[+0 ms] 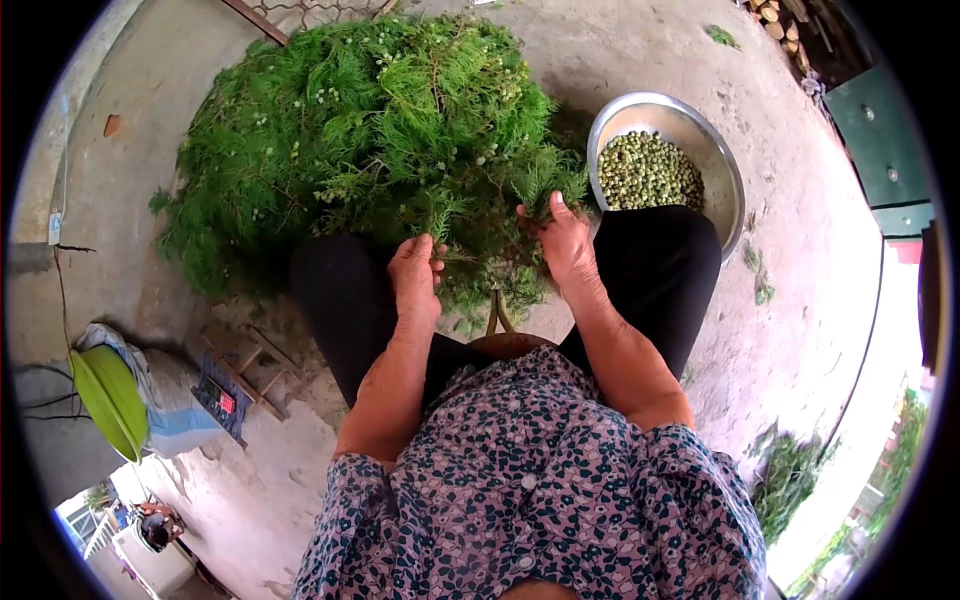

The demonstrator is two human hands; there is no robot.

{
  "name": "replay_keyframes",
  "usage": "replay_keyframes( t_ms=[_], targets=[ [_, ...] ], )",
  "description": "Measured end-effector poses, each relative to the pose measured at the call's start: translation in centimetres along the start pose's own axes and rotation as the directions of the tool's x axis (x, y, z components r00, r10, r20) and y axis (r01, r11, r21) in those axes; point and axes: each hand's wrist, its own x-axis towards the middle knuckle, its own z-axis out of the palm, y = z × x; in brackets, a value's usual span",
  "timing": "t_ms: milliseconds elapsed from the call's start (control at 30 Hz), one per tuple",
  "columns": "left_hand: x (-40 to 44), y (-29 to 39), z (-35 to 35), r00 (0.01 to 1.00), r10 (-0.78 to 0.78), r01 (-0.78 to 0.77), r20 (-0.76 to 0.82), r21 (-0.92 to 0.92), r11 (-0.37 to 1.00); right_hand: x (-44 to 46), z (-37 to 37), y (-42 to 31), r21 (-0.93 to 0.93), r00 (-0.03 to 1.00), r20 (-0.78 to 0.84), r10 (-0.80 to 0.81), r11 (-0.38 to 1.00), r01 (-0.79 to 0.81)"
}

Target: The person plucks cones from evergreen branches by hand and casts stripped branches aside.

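A large heap of green branches (350,140) with small pale cones lies on the floor in front of my knees. My left hand (414,275) is closed on a green sprig (440,215) at the near edge of the heap, its thumb and fingers pinched together. To the right, my right hand (568,240) has its thumb raised and its fingers curled at the foliage; what they hold is hidden among the leaves. Beside my right knee stands a metal basin (722,165) with many small green cones (650,170) in it.
At the left are a lime-green basin (108,402), a pale sack (180,400) and a small wooden stool (262,375). A green cabinet (880,140) and stacked firewood (785,30) stand at the upper right. Cut foliage (785,480) lies at the lower right.
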Motion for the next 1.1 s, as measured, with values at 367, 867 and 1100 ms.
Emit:
replay_keyframes(
  t_ms=[367, 867, 1100],
  targets=[
    [-1.2, 1.0, 2.2, 0.623, 0.744, -0.754, 0.241, 0.438, 0.490, -2.5, 2.6, -0.3, -0.371, 0.995, 0.103, -0.002, 0.928, 0.040],
    [-0.5, -0.2, 3.0, 0.806, 0.354, -0.510, 0.475, 0.250, 0.823, -3.0, 2.9, 0.3, -0.756, 0.974, 0.224, 0.045, 0.638, 0.145],
    [-1.0, 1.0, 2.4, 0.841, 0.262, -0.370, 0.472, 0.150, 0.917, -2.7, 2.3, 0.4, -0.798, 0.931, 0.352, 0.095, 0.550, 0.246]
  ],
)
